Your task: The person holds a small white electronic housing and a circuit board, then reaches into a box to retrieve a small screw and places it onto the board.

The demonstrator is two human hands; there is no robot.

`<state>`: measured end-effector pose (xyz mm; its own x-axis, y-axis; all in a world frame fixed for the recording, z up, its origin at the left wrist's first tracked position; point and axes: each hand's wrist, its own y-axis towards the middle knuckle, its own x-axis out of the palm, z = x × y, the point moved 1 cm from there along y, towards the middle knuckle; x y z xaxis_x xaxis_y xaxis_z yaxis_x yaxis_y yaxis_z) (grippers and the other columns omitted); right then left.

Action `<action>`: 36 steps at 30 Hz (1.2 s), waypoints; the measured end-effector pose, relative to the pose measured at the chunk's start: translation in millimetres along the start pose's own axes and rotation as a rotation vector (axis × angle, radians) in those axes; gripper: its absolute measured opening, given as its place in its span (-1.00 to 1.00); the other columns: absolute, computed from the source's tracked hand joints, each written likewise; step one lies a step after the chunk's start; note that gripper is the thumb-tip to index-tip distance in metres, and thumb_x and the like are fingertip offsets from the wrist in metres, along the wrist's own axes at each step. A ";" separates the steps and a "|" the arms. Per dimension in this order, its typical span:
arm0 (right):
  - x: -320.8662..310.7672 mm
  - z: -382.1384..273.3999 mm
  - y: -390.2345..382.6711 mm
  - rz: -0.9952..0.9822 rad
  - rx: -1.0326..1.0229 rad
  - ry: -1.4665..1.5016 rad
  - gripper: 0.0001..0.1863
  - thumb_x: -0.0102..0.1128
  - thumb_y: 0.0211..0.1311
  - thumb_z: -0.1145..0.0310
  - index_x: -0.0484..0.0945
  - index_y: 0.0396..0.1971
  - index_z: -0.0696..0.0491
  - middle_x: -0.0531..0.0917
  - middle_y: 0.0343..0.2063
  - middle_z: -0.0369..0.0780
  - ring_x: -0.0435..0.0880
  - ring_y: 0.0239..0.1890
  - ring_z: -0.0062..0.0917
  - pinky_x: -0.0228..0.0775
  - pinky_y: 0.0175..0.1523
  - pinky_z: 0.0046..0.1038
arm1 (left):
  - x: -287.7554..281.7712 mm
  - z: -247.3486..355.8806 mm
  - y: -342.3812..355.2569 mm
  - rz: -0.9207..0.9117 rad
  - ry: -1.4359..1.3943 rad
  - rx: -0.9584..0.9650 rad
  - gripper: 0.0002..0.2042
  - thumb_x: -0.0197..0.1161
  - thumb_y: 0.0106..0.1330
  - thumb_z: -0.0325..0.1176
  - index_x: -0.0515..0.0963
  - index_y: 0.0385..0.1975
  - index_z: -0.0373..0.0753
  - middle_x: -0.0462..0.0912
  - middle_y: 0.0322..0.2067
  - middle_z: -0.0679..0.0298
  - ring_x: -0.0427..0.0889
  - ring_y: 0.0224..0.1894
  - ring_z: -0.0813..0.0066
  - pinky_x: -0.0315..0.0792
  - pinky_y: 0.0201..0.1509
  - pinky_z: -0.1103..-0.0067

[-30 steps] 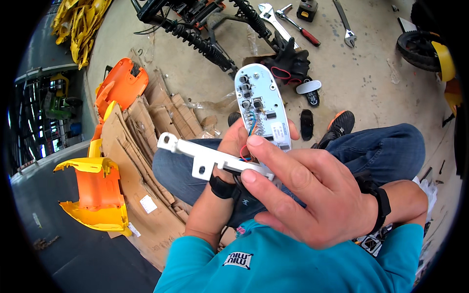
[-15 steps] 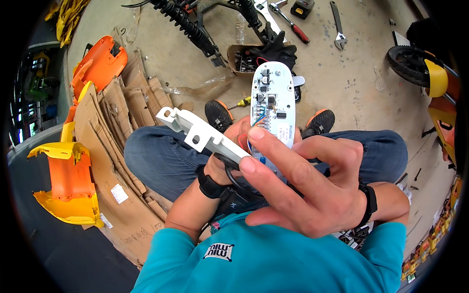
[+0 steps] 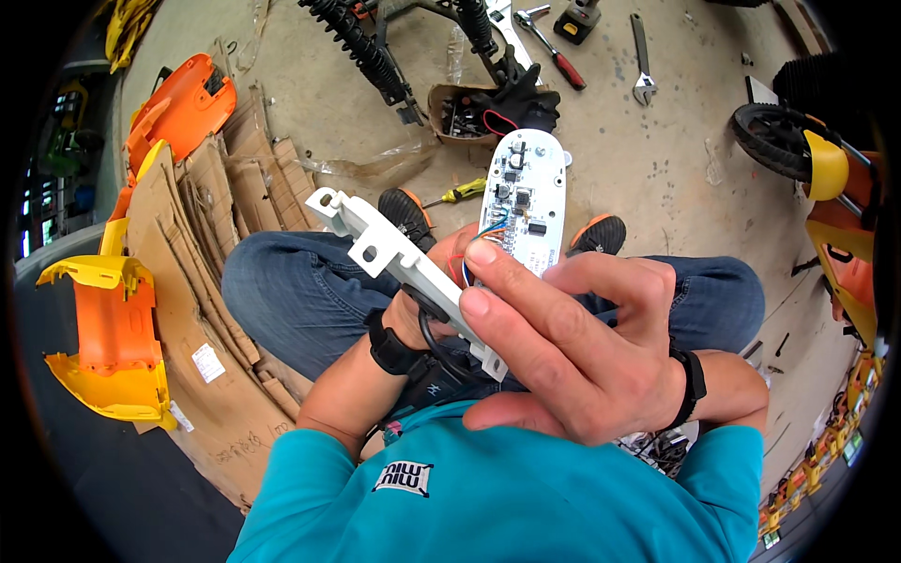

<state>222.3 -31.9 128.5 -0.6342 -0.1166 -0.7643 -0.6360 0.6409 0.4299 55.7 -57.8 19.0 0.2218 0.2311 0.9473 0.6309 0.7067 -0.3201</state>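
A white oblong circuit board [image 3: 521, 183] with components and coloured wires [image 3: 488, 228] rises above my lap. My left hand [image 3: 419, 319], largely hidden behind it and a white plastic bracket [image 3: 394, 244], holds the board from beneath. The bracket lies diagonally left of the board, a black cable [image 3: 424, 328] hanging from its underside. My right hand [image 3: 582, 347] rests two outstretched fingertips on the wires and bracket; its thumb is apart lower down and another finger is bent.
Cardboard sheets [image 3: 188, 281] and orange-yellow panels [image 3: 113, 319] lie left. Ahead are a black frame [image 3: 366, 66], parts box [image 3: 450, 113], gloves [image 3: 526, 94], screwdriver [image 3: 462, 190], ratchet [image 3: 568, 66], wrench [image 3: 643, 70] and drill battery [image 3: 577, 19]. A wheeled yellow vehicle [image 3: 826, 164] stands right.
The bracket has tilted more steeply, its far end rising. Both hands sit slightly left in the view, and the surroundings have shifted as the camera moved. The right fingertips remain on the wires and bracket.
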 end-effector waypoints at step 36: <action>-18.5 52.2 -2.8 0.027 0.138 0.052 -0.75 0.19 0.08 0.53 0.48 -0.20 0.13 0.48 -0.15 -0.10 0.41 -0.13 -0.41 0.24 0.01 -0.43 | 8.0 -9.1 21.4 -0.418 -0.101 0.017 -0.35 -0.09 0.38 0.11 0.18 0.28 -0.30 0.56 -0.08 -0.04 0.62 -0.24 0.38 0.48 -0.29 0.57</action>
<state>258.7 8.1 116.4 -0.6742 -0.1351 -0.7261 -0.5543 0.7423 0.3765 77.8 -46.9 19.6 -0.1244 -0.0140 0.9921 0.6390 0.7638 0.0909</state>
